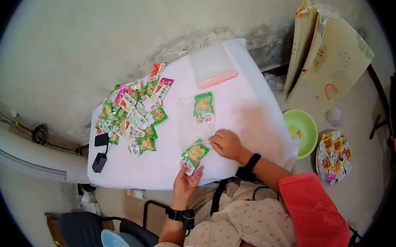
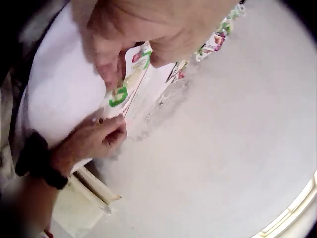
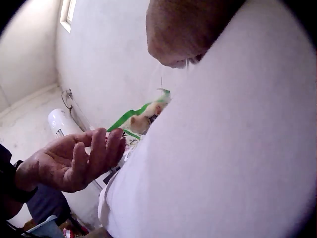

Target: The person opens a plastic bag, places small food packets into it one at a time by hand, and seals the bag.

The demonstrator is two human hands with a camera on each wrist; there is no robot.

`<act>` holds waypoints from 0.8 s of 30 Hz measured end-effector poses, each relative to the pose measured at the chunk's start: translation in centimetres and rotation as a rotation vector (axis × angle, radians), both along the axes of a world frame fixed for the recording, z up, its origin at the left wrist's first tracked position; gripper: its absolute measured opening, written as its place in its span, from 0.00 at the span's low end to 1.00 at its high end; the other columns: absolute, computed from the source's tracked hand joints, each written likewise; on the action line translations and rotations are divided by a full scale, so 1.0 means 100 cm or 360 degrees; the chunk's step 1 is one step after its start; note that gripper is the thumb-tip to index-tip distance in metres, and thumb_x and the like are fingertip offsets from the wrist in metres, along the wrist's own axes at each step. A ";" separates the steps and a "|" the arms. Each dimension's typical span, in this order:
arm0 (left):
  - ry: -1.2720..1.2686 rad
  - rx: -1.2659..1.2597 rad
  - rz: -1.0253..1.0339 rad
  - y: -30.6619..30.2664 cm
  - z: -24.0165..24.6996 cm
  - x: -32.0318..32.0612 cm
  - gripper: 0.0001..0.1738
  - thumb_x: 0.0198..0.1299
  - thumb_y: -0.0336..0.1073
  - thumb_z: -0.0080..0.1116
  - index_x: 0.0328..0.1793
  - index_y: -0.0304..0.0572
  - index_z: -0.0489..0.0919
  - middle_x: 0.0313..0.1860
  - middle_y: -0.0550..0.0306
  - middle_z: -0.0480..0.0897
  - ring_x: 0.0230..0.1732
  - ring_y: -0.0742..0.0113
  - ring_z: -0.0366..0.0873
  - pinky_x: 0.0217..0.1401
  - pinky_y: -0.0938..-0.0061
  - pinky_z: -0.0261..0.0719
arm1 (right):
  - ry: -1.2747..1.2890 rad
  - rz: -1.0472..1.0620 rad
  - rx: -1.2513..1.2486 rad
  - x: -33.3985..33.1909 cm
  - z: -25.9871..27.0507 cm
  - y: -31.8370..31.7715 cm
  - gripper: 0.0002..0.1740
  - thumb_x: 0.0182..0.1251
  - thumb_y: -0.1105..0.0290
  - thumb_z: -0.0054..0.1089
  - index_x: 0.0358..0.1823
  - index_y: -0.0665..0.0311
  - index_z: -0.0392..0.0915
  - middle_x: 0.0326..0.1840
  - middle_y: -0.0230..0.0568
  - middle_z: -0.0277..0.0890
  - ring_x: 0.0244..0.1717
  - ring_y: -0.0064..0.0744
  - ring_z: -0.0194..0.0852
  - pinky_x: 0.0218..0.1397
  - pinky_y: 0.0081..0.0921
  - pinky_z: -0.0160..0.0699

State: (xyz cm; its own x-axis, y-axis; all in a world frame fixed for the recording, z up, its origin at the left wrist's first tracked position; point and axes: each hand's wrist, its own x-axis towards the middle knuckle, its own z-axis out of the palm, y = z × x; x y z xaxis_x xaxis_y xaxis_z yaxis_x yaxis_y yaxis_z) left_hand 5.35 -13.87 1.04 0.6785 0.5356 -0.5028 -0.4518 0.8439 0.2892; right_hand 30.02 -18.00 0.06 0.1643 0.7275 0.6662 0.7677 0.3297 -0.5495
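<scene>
Two hands flank one green-edged packet (image 1: pixel 195 155): the left hand (image 1: pixel 187 185), nearer, seems to hold its near end, long axis slanting forward-right from those fingers toward the right hand (image 1: pixel 227 144), which pinches the clear bag (image 1: pixel 189 126); another packet (image 1: pixel 204 106) lies beyond.

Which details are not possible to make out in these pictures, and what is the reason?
Head view: print on the food packet by the left hand, too small.
Head view: bottom packets of the heap, covered by upper ones.
Head view: blue basin, cut by the bottom edge.
Right wrist view: fingertips, mostly hidden by the right hand itself.
</scene>
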 end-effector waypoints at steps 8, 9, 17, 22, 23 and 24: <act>0.0030 0.0060 0.0181 -0.018 -0.007 0.027 0.16 0.67 0.34 0.52 0.59 0.42 0.70 0.54 0.47 0.78 0.52 0.57 0.79 0.43 0.72 0.83 | 0.0050 0.0002 0.0035 0.001 0.003 -0.001 0.07 0.53 0.71 0.61 0.34 0.61 0.77 0.29 0.40 0.70 0.33 0.42 0.70 0.37 0.36 0.70; 0.0011 0.0080 0.0269 -0.024 -0.010 0.034 0.14 0.67 0.32 0.51 0.57 0.43 0.71 0.52 0.51 0.78 0.51 0.58 0.79 0.43 0.75 0.82 | 0.0049 0.0001 0.0037 0.000 0.004 -0.001 0.07 0.53 0.71 0.61 0.34 0.61 0.77 0.29 0.40 0.70 0.33 0.42 0.70 0.37 0.36 0.70; -0.0013 0.0217 0.0501 -0.020 -0.006 0.076 0.13 0.67 0.29 0.50 0.56 0.39 0.71 0.51 0.53 0.78 0.50 0.62 0.79 0.49 0.75 0.82 | 0.0067 -0.0006 0.0103 0.001 0.009 -0.004 0.11 0.51 0.77 0.62 0.38 0.63 0.79 0.29 0.40 0.71 0.32 0.41 0.71 0.34 0.33 0.71; -0.0041 0.0137 0.0525 0.023 -0.040 0.084 0.09 0.67 0.30 0.50 0.52 0.38 0.72 0.43 0.55 0.80 0.41 0.66 0.79 0.48 0.77 0.82 | 0.0028 -0.0019 0.0140 -0.001 0.007 -0.001 0.10 0.51 0.75 0.61 0.38 0.62 0.80 0.28 0.38 0.69 0.30 0.39 0.70 0.33 0.33 0.70; -0.0043 0.0136 0.0519 0.020 -0.034 0.087 0.09 0.67 0.30 0.50 0.52 0.38 0.72 0.43 0.55 0.80 0.41 0.66 0.79 0.48 0.77 0.82 | -0.0007 -0.0029 0.0148 0.001 0.006 -0.002 0.09 0.52 0.74 0.60 0.37 0.60 0.80 0.27 0.36 0.69 0.29 0.38 0.69 0.33 0.33 0.70; 0.0130 0.0107 0.0499 0.015 -0.026 0.089 0.09 0.68 0.32 0.50 0.52 0.39 0.72 0.42 0.55 0.80 0.39 0.67 0.79 0.45 0.78 0.82 | -0.0008 -0.0035 0.0147 0.001 0.005 -0.002 0.09 0.52 0.74 0.60 0.37 0.60 0.80 0.27 0.36 0.69 0.29 0.38 0.69 0.33 0.33 0.70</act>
State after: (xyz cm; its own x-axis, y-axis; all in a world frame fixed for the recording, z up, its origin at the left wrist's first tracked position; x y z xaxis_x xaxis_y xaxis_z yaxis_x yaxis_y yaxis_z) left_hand 14.25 -12.41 -1.58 0.4341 0.7459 -0.5051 -0.6597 0.6450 0.3857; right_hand 30.11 -18.21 0.55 0.1759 0.6590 0.7313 0.7780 0.3620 -0.5134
